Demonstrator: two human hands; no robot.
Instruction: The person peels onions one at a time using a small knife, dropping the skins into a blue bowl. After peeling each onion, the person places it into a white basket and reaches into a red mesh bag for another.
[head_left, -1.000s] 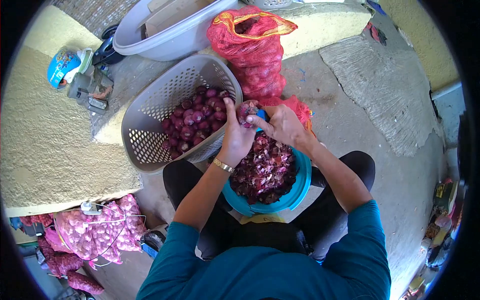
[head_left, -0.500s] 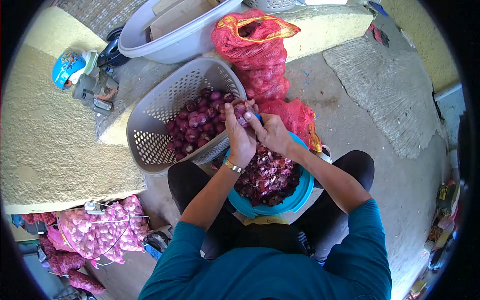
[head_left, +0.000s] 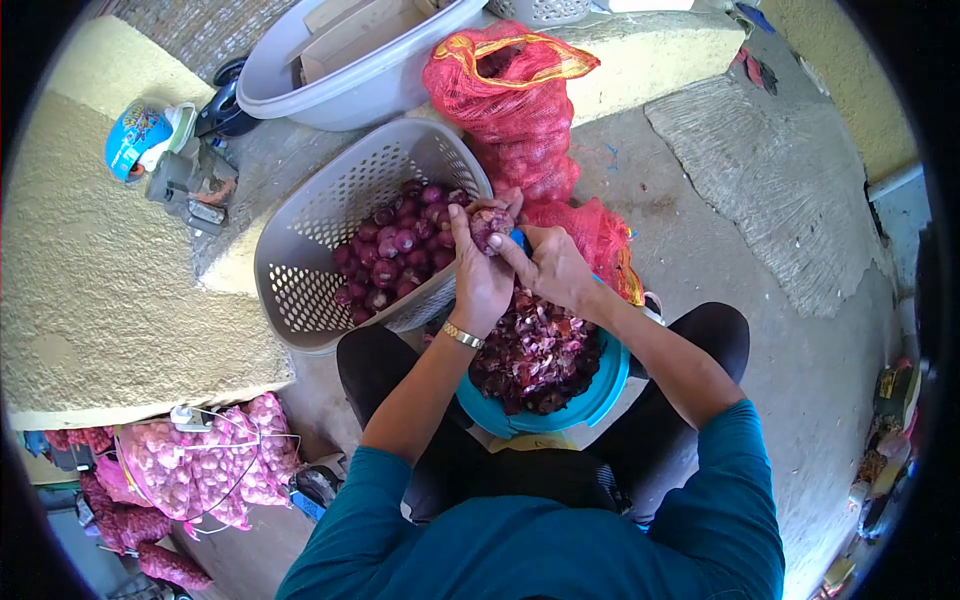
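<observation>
A red onion (head_left: pixel 490 226) is held in my left hand (head_left: pixel 480 270), fingers wrapped round it, above the near side of the basket and the basin. My right hand (head_left: pixel 550 262) is closed on something blue (head_left: pixel 518 238), perhaps a knife handle, with its thumb against the onion. Beneath both hands a turquoise basin (head_left: pixel 598 395) holds a heap of onion skins (head_left: pixel 540 350). Several purple-red onions (head_left: pixel 400 240) lie in the grey perforated basket (head_left: pixel 300 210) to the left.
Red mesh sacks, one upright (head_left: pixel 520 130) and one lower (head_left: pixel 590 235), stand beyond the basin. A large pale tub (head_left: pixel 370 85) with cardboard sits on the ledge. Pink net bags (head_left: pixel 210 455) lie at lower left; a blue helmet (head_left: pixel 135 135) is at upper left.
The onion has turned in my left hand and shows a paler, rougher side. My right hand has shifted slightly right and down.
</observation>
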